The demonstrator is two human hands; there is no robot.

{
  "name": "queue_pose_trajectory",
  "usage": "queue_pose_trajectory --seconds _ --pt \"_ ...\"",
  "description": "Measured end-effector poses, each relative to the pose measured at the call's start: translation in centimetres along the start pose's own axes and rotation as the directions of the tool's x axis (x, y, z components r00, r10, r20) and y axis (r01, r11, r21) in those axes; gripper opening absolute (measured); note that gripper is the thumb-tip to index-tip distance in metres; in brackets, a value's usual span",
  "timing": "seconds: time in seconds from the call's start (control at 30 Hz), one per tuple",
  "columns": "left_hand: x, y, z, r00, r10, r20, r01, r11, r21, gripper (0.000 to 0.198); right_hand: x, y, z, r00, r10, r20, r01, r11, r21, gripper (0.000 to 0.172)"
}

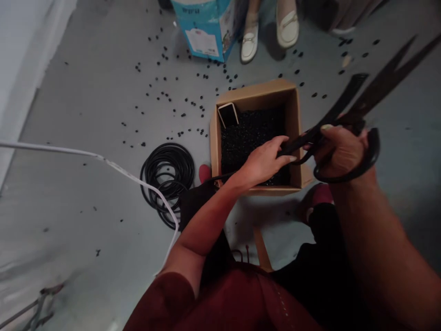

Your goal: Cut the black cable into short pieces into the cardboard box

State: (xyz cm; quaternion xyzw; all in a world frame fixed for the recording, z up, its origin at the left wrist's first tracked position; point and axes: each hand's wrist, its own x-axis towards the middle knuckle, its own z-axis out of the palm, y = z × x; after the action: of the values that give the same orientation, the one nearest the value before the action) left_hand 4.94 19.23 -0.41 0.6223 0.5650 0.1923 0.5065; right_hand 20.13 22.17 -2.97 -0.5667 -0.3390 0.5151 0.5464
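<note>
My left hand [263,161] is over the cardboard box [255,95], its thumb and fingers closed on a black rubber tube [292,146]. The tube runs past my right hand, and its free end angles up beside the blades. My right hand [344,154] is wrapped round the black handles of large scissors [374,94]. The blades are parted and point up to the right, dark and worn. Whether my right fingers also grip the tube, I cannot make out. Small black cut pieces [248,133] fill the box bottom, and a small dark block with pale edges [228,115] leans in its corner.
A coil of black tube [167,177] lies on the floor left of the box. Small black pieces are scattered over the grey floor [103,193]. A blue carton [203,34] and another person's pale shoes [287,27] are beyond the box. A white cable [127,172] crosses at left.
</note>
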Motion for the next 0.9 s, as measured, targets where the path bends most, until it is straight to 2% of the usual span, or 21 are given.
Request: queue_pose_trajectory --seconds 0.1,0.23,0.3,0.37,0.43,0.53,0.6,0.67,0.8,0.9 --pt "-0.1 0.2 0.1 0.999 0.034 -0.042 -0.028 0.991 0.131 0.029 0.0 -0.5 -0.2 0.994 0.111 0.014 -0.111 0.979 0.170 0.016" --pt "-0.1 0.7 0.0 0.997 0.075 -0.036 -0.066 0.979 0.191 0.008 -0.2 -1.3 -0.7 0.985 0.172 0.031 -0.174 0.970 0.169 0.018" --pt "-0.2 0.9 -0.3 0.996 0.076 0.046 -0.081 0.991 0.108 0.006 -0.2 -1.9 -1.1 0.976 0.212 0.050 -0.217 0.968 0.127 0.020" --pt "-0.4 1.0 -0.7 0.984 0.075 0.164 -0.065 0.996 -0.065 0.013 -0.2 -2.6 -1.6 0.971 0.228 0.068 -0.234 0.967 0.097 0.021" --pt "-0.7 1.1 -1.1 0.971 0.075 0.227 -0.026 0.977 -0.209 0.020 -0.1 -3.2 -2.0 0.975 0.214 0.061 -0.220 0.969 0.112 0.025" --pt "-1.0 1.0 -1.7 0.959 0.058 0.278 0.030 0.953 -0.301 0.023 0.2 -3.7 -2.4 0.978 0.207 0.001 -0.204 0.961 0.186 0.030" --pt "-1.0 0.7 -1.9 0.932 0.050 0.359 0.081 0.937 -0.340 0.022 0.4 -3.6 -2.4 0.973 0.229 -0.023 -0.220 0.953 0.207 0.022" --pt "-0.7 0.5 -2.0 0.946 0.013 0.324 0.099 0.940 -0.325 0.018 0.5 -3.2 -2.3 0.980 0.195 -0.044 -0.183 0.964 0.191 0.018" --pt "0.1 0.3 -1.8 0.985 0.012 0.170 0.024 0.978 -0.208 0.027 -0.4 -1.9 -1.5 0.999 0.018 -0.046 -0.016 0.999 0.039 0.035" --pt "0.4 0.6 -1.6 0.995 0.053 0.087 -0.042 0.991 -0.125 0.031 -1.6 -0.7 -0.5 0.999 0.027 0.019 -0.026 0.998 -0.066 0.036"
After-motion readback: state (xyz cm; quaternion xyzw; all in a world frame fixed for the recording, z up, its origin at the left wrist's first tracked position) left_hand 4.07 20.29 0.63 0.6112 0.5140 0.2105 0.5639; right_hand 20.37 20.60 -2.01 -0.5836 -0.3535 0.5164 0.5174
